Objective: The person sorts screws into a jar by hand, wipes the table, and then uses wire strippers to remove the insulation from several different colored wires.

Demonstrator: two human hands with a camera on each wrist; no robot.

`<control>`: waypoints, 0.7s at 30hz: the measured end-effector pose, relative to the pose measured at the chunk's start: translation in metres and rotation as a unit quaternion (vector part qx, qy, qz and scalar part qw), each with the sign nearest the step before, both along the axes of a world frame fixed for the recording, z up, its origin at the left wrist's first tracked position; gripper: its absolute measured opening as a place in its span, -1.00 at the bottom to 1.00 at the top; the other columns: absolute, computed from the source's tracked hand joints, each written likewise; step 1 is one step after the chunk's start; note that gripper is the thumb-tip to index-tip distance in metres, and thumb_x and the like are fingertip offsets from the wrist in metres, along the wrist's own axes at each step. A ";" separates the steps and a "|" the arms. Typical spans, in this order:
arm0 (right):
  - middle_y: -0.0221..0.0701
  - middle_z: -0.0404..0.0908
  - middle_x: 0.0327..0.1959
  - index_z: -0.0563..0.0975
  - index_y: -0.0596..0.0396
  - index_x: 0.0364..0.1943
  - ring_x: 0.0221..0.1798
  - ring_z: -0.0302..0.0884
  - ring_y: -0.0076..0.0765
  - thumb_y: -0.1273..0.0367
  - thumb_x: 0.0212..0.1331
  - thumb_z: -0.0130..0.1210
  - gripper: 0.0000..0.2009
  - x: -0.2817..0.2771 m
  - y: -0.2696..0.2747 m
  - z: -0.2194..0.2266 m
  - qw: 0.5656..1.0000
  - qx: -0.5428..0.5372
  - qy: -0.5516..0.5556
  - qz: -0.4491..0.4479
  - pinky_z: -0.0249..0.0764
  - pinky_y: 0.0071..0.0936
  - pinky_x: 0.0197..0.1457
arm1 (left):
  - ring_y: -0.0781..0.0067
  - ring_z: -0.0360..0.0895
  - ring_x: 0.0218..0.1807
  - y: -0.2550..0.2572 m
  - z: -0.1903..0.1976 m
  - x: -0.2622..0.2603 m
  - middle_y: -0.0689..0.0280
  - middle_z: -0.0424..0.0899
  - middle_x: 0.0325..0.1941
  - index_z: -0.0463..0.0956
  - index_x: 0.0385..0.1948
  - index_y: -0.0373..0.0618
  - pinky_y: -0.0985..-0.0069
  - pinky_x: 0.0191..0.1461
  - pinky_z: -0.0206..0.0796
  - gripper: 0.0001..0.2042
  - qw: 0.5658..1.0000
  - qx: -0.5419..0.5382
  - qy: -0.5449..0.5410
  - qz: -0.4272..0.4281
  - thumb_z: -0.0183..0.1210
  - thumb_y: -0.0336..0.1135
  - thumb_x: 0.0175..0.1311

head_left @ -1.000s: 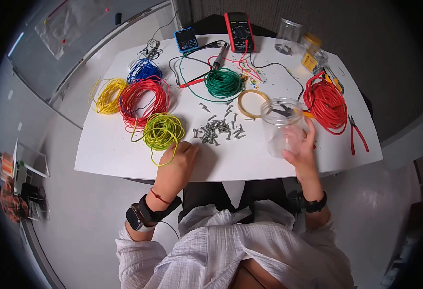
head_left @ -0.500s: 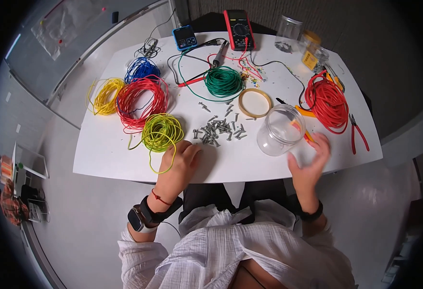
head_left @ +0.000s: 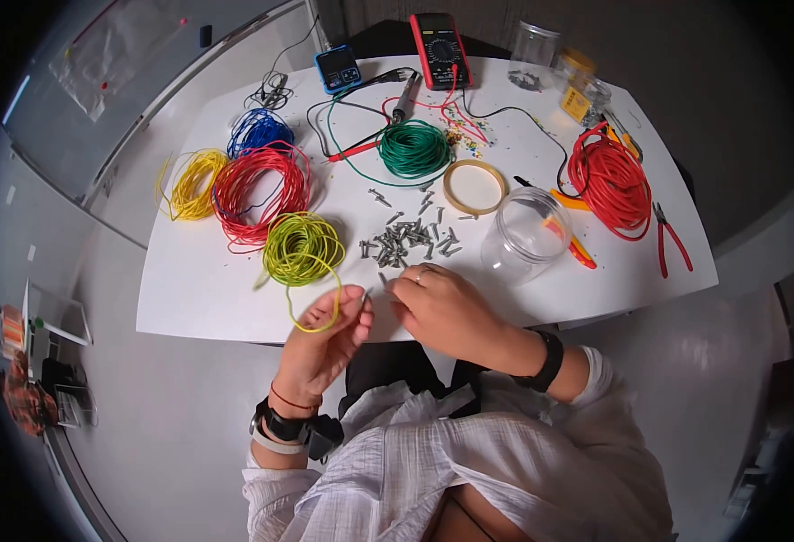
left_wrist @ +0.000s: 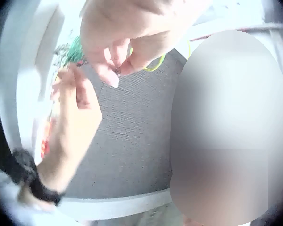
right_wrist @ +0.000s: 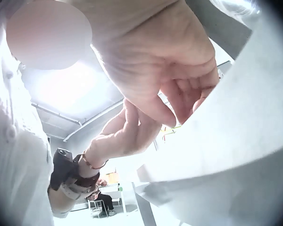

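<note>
Both hands are close together over the table's front edge in the head view. My left hand [head_left: 323, 334] is turned palm up and pinches a small grey screw [head_left: 365, 296] between thumb and fingertips. A loose loop of the yellow-green wire coil [head_left: 302, 248] overlaps that hand. My right hand [head_left: 451, 312], back upward, pinches another screw [head_left: 382, 281] at its fingertips. Just beyond lies a pile of screws [head_left: 404, 240]. To the right of the pile stands a clear lidless jar [head_left: 510, 257]. In the left wrist view, small dark pieces show at both hands' fingertips.
Yellow [head_left: 193, 185], blue [head_left: 261, 134], red [head_left: 257, 194] and green [head_left: 413, 149] wire coils lie left and centre. A tape ring [head_left: 446, 191], red-handled pliers [head_left: 675, 246] and a red wire coil [head_left: 609, 185] lie right. A multimeter [head_left: 442, 52] and jars [head_left: 534, 56] stand behind.
My right hand let go of the clear jar, leaving it on the table, and crossed left to the screws. My left hand lifted from beside the pile and turned palm up with a screw.
</note>
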State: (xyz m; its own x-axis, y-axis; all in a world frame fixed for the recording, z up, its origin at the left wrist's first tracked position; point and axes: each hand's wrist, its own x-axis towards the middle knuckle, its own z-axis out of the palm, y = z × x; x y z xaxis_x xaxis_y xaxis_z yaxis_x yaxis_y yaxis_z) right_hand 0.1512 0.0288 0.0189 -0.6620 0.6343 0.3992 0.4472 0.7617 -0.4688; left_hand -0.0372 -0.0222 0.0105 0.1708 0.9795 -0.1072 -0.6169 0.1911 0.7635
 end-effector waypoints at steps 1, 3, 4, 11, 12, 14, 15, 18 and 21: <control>-0.17 0.46 -0.42 0.43 0.22 -0.42 -0.29 0.47 -0.11 0.50 -0.11 0.05 -0.88 -0.004 0.001 0.000 1.000 -0.001 -0.001 0.002 0.42 -0.29 -0.20 | 0.46 0.47 -0.24 -0.004 0.002 0.000 0.24 0.49 -0.25 0.39 -0.08 -0.30 0.58 -0.11 0.37 -0.77 0.994 -0.047 -0.093 -0.042 0.00 -0.47 0.24; -0.12 0.46 -0.43 0.44 0.25 -0.45 -0.27 0.48 -0.07 0.52 -0.15 0.03 -0.88 -0.009 0.004 -0.001 0.999 -0.012 -0.033 -0.009 0.43 -0.25 -0.20 | 0.43 0.44 -0.15 -0.009 0.000 -0.001 0.20 0.44 -0.15 0.30 0.03 -0.34 0.60 -0.05 0.36 -0.69 0.966 -0.086 -0.219 -0.103 -0.05 -0.49 0.25; -0.12 0.46 -0.43 0.44 0.25 -0.45 -0.27 0.48 -0.07 0.52 -0.15 0.03 -0.88 -0.012 0.006 0.001 0.999 -0.012 -0.036 -0.009 0.43 -0.25 -0.20 | 0.43 0.44 -0.15 -0.009 0.000 -0.002 0.20 0.44 -0.15 0.30 0.03 -0.34 0.60 -0.05 0.36 -0.69 0.966 -0.086 -0.222 -0.103 -0.05 -0.49 0.25; -0.08 0.47 -0.41 0.44 0.24 -0.43 -0.30 0.50 0.01 0.52 -0.12 0.02 -0.88 -0.025 0.014 -0.008 0.995 0.029 -0.097 0.005 0.44 -0.21 -0.26 | 0.38 0.36 -0.16 -0.008 0.001 0.002 0.15 0.42 -0.19 0.35 -0.08 -0.42 0.60 -0.06 0.32 -0.71 0.968 -0.118 -0.215 -0.057 -0.13 -0.50 0.17; -0.06 0.48 -0.42 0.43 0.28 -0.43 -0.30 0.50 0.05 0.55 -0.16 0.03 -0.86 -0.025 0.013 -0.008 0.995 0.050 -0.083 0.023 0.45 -0.21 -0.27 | 0.39 0.35 -0.17 -0.007 0.005 0.004 0.16 0.42 -0.21 0.38 -0.14 -0.40 0.61 -0.08 0.31 -0.73 0.976 -0.117 -0.181 -0.034 -0.15 -0.48 0.18; -0.10 0.47 -0.42 0.43 0.23 -0.41 -0.31 0.50 0.00 0.53 -0.12 0.01 -0.87 -0.019 0.014 0.001 0.994 0.007 -0.112 0.003 0.44 -0.21 -0.28 | 0.43 0.35 -0.26 -0.003 0.005 0.005 0.20 0.43 -0.29 0.42 -0.22 -0.34 0.63 -0.22 0.30 -0.77 0.968 -0.115 -0.219 -0.045 -0.15 -0.42 0.20; -0.15 0.47 -0.43 0.43 0.18 -0.39 -0.32 0.50 -0.04 0.51 -0.08 -0.01 -0.88 -0.014 0.014 0.005 0.989 -0.037 -0.140 -0.022 0.42 -0.22 -0.30 | 0.46 0.35 -0.35 0.000 0.004 0.004 0.25 0.45 -0.38 0.46 -0.30 -0.29 0.65 -0.36 0.28 -0.78 0.959 -0.115 -0.254 -0.059 -0.15 -0.37 0.23; -0.21 0.47 -0.47 0.41 0.16 -0.37 -0.39 0.49 -0.09 0.55 -0.13 0.01 -0.83 0.008 0.018 -0.004 0.997 -0.032 -0.062 -0.032 0.41 -0.25 -0.33 | 0.52 0.27 -0.59 0.015 -0.024 -0.013 0.40 0.40 -0.59 0.47 -0.50 -0.16 0.60 -0.62 0.10 -0.79 0.944 -0.038 -0.256 -0.206 -0.06 -0.28 0.23; -0.20 0.45 -0.50 0.45 0.15 -0.33 -0.38 0.46 -0.05 0.60 -0.14 -0.05 -0.79 0.021 0.022 0.023 0.994 -0.085 0.013 -0.064 0.39 -0.20 -0.32 | 0.40 0.22 -0.76 0.013 0.005 0.011 0.37 0.33 -0.78 0.39 -0.64 -0.12 0.46 -0.70 0.03 -0.78 0.927 0.094 0.363 0.022 0.10 -0.26 0.15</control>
